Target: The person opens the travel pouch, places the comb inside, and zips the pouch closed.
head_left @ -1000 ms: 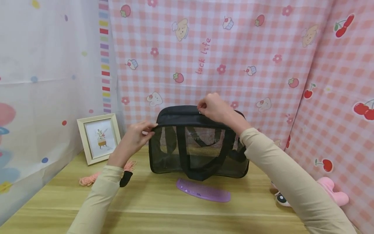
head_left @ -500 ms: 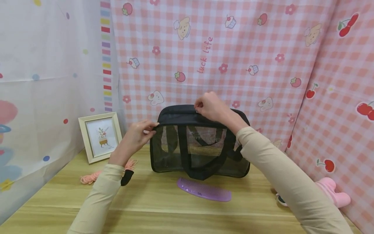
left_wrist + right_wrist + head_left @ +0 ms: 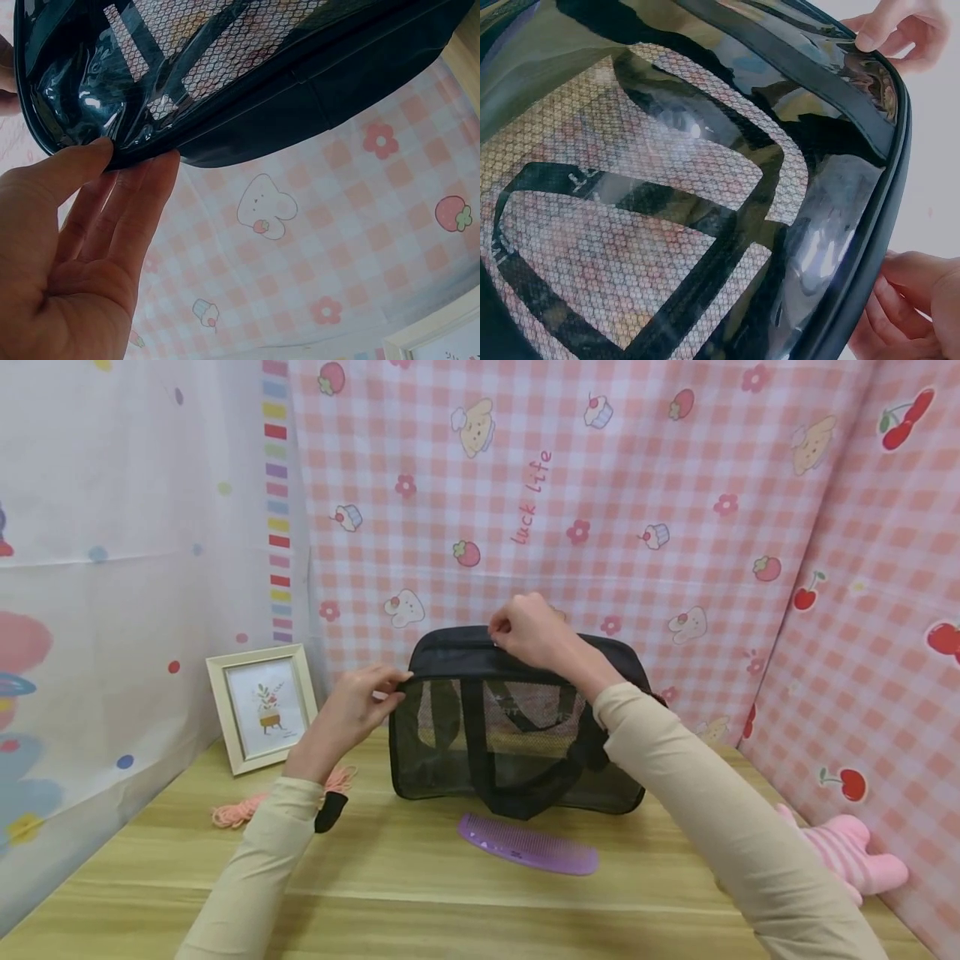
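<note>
two hands work at a black see-through bag, which stands upright near the back edge of a wooden tabletop, around the middle. the left hand pinches the bag's upper left corner, thumb in front and fingers behind, pressed close together. the right hand bends over the top seam, thumb and fingertips pinching there; what they hold is probably a zip pull, but it is too small to be sure.

what could go wrong: a sharp tug by the right hand, with a loose hold on the left, could tip or fold the soft bag. cloth bunching at the seam could jam a zip. if the bag slides toward the front edge, it could push the purple comb lying just in front.

by count: one bag, with one handle looping down its front; one comb, teeth toward the bag; one picture frame, propped at the back left corner; one bundle of pink yarn near the left edge; one small black item beside it; one pink toy by the right edge, partly behind one of two beige sleeves.
</note>
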Available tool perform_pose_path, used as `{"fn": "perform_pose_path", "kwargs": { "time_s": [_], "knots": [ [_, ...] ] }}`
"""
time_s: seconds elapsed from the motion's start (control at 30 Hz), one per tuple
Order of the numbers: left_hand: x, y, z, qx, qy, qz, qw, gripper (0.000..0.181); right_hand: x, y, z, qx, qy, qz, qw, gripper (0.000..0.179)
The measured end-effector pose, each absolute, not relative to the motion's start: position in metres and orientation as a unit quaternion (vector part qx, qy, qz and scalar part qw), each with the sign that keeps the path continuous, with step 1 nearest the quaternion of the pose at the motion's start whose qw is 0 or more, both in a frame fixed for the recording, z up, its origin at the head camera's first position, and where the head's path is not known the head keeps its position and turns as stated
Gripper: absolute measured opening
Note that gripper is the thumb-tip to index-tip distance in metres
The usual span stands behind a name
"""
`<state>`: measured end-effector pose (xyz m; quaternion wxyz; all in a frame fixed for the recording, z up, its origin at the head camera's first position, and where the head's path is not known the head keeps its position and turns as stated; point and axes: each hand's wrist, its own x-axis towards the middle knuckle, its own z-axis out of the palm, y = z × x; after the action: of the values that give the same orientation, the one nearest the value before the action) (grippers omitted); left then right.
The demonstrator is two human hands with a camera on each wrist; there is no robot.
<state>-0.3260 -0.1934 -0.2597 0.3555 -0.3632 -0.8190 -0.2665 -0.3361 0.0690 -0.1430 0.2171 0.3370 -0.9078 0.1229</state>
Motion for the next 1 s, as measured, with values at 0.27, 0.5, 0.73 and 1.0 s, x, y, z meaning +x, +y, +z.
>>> {"fn": "perform_pose_path", "kwargs": {
  "time_s": [0.27,0.5,0.73,1.0],
  "knots": [
    [-0.324,-0.193,-0.259,-0.359,-0.823,-0.273,0.345,0.025,-0.337,0.056,-0.15,0.361,-0.9,0.134,0.202,0.019],
    [-0.324,-0.193,-0.259,-0.36,-0.823,-0.269,0.349,0.025,-0.337,0.047,-0.153,0.369,-0.895,0.136,0.212,0.02],
    [-0.324,-0.194,-0.259,-0.356,-0.826,-0.271,0.342,0.025,-0.34,0.04,-0.158,0.374,-0.894,0.148,0.198,0.021],
    [-0.327,-0.193,-0.259,-0.372,-0.815,-0.274,0.349,0.025,-0.335,0.049,-0.161,0.366,-0.892,0.186,0.191,0.018]
  ]
}}
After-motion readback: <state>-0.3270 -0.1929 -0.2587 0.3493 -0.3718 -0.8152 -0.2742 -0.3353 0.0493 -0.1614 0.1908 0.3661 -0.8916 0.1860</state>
